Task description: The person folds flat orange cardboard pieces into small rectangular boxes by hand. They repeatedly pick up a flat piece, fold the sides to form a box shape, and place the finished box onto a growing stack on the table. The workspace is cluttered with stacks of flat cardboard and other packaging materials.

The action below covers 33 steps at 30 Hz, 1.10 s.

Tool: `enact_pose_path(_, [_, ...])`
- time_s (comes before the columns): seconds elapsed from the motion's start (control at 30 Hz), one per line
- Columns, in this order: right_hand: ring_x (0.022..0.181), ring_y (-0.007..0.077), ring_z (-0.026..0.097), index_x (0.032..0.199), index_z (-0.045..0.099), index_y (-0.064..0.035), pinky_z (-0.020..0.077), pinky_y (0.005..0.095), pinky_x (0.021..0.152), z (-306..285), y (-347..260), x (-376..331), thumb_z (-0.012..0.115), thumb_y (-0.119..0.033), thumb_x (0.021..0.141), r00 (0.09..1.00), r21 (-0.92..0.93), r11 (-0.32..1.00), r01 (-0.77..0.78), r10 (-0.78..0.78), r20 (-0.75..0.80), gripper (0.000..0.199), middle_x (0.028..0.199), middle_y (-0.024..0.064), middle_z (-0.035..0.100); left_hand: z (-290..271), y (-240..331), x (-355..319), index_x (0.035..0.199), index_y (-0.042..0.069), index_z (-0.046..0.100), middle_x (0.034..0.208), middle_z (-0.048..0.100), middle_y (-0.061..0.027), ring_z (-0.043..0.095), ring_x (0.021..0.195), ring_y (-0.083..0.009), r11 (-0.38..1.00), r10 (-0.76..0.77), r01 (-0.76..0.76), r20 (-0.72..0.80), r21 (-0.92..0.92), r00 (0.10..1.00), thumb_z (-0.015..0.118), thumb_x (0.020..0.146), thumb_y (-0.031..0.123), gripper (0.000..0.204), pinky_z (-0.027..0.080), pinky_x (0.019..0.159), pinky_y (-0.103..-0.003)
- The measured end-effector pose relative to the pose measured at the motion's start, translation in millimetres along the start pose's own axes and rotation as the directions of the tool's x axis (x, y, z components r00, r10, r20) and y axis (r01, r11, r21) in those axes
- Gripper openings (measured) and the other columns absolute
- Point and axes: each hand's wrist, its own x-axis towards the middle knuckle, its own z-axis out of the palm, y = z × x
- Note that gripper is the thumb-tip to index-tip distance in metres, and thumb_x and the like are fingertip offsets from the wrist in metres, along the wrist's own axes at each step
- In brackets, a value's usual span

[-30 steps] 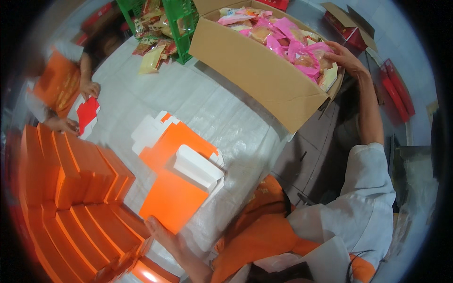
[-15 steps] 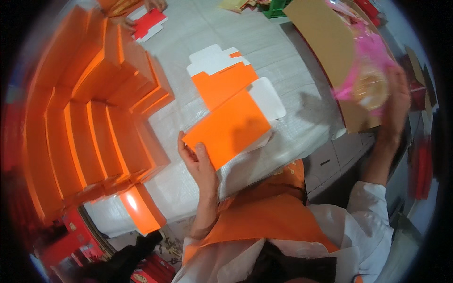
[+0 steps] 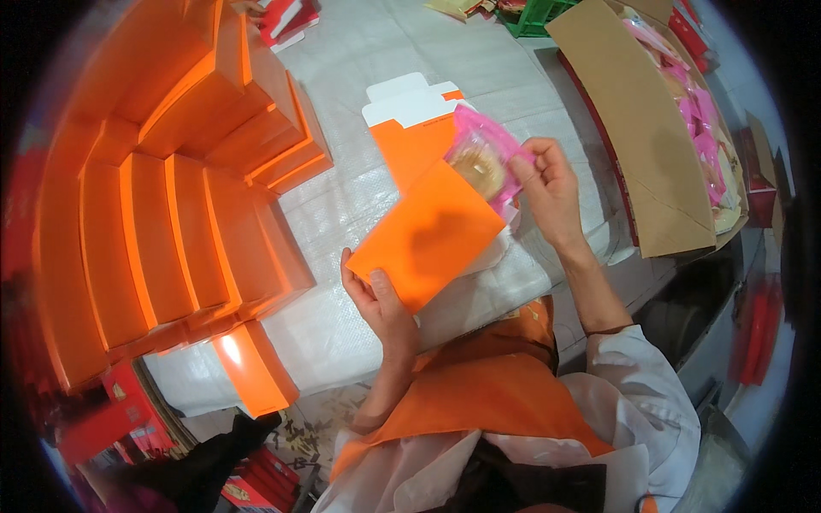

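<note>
My left hand point(image 3: 392, 318) grips an orange carton box point(image 3: 425, 232) by its near left end, thumb on top. The box lies tilted over the table, its far right end towards my right hand point(image 3: 554, 195). Pinched in my right fingers is a pink and clear plastic packet point(image 3: 481, 161) with a round, pale golden food piece inside. Its lower part is hidden behind the edge of the box, so I cannot tell how far in it sits. Partly under the box lies a flat orange and white box point(image 3: 402, 141).
Orange boxes point(image 3: 162, 248) stand stacked on the left, with one loose box point(image 3: 256, 368) at the table's near edge. An open brown carton point(image 3: 637, 128) holding several pink packets stands at the right. A green crate point(image 3: 534, 17) and a red box point(image 3: 286, 19) are at the far side.
My right hand has come left from the brown carton, bringing the pink packet to the orange box's end. My left hand still holds the box. The white flap at that end no longer sticks out visibly.
</note>
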Motion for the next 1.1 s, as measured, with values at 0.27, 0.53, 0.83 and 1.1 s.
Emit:
enact_pose_path(0.27, [0.091,0.0131,0.056,0.123,0.038,-0.0020,0.0443,0.0234,0.075,5.4,-17.7,-15.2,0.050,-0.010,0.087,0.967,-0.167,0.985,0.040,0.004,0.253,0.040,0.098,0.0122,0.060,-4.6,-3.1,6.2,0.133,0.001,0.018,0.121,0.040,-0.0115,0.042,0.108,-0.0177,1.000,0.014,-0.014,-0.010,-0.001,1.000,0.039,0.093,0.018,0.049,0.034,0.093,-0.031])
enact_pose_path(0.53, [0.102,0.0190,0.053,0.124,0.041,-0.0050,0.0415,0.0305,0.085,0.1,-18.3,-30.3,0.052,-0.011,0.085,0.988,0.115,0.993,0.039,-0.056,0.142,0.041,0.107,0.0105,0.059,-6.2,-7.3,-0.5,0.134,0.001,0.016,0.124,0.037,-0.0122,0.040,0.111,-0.0193,0.997,0.007,-0.009,-0.032,-0.081,0.999,0.037,0.091,0.016,0.050,0.033,0.094,-0.032])
enact_pose_path(0.83, [0.102,0.0168,0.054,0.114,0.050,-0.0011,0.0427,0.0276,0.086,6.7,-3.6,-51.6,0.056,-0.002,0.080,0.950,-0.086,0.991,0.105,-0.074,0.304,0.034,0.106,0.0092,0.058,-29.4,-29.5,-51.2,0.126,-0.001,0.026,0.124,0.036,-0.0123,0.038,0.112,-0.0185,0.995,-0.089,0.079,0.176,0.060,0.980,0.049,0.086,0.010,0.047,0.032,0.094,-0.032])
enact_pose_path(1.1, [0.085,0.0133,0.059,0.109,0.052,-0.0008,0.0468,0.0258,0.076,10.0,15.9,-80.1,0.058,-0.009,0.080,0.767,-0.002,0.995,-0.096,0.075,0.638,0.030,0.096,0.0094,0.061,-39.6,3.3,-50.1,0.129,-0.004,0.030,0.123,0.044,-0.0156,0.044,0.113,-0.0223,0.958,-0.105,-0.052,0.515,0.281,0.851,0.056,0.081,0.003,0.055,0.035,0.093,-0.031])
